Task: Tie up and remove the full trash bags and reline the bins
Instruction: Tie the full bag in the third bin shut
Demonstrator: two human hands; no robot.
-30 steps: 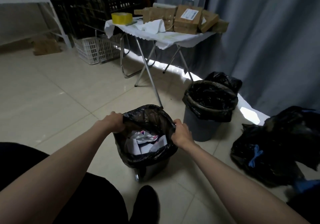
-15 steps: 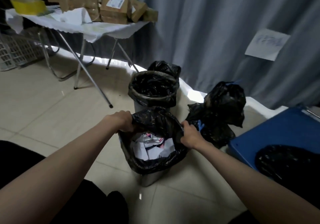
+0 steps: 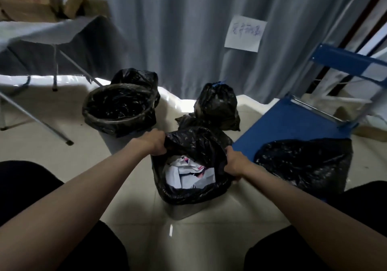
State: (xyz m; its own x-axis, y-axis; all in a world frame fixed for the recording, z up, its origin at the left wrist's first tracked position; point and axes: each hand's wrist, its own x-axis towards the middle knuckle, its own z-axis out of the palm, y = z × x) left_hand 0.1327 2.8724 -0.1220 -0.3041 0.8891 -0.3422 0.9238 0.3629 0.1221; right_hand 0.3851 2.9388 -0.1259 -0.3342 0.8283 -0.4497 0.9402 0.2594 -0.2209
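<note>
A black trash bag (image 3: 201, 145) full of crumpled white paper (image 3: 188, 172) sits in a small grey bin (image 3: 182, 211) on the floor in front of me. My left hand (image 3: 154, 142) grips the bag's rim on its left side. My right hand (image 3: 235, 165) grips the rim on its right side. Behind and to the left stands a second bin (image 3: 119, 111) lined with an empty black bag. A tied black bag (image 3: 217, 105) with a blue tie rests by the curtain. Another black bag (image 3: 305, 164) lies on a blue cart.
A folding table (image 3: 48, 32) with cardboard boxes (image 3: 37, 0) stands at the left, its metal legs reaching toward the lined bin. The blue cart (image 3: 293, 122) sits at the right. A grey curtain (image 3: 178, 30) with a paper note (image 3: 245, 33) hangs behind. My dark-clad knees frame the bottom.
The view has swung right and closer, bringing the blue cart and its bag fully into sight. Both hands keep their grip on the bag's rim.
</note>
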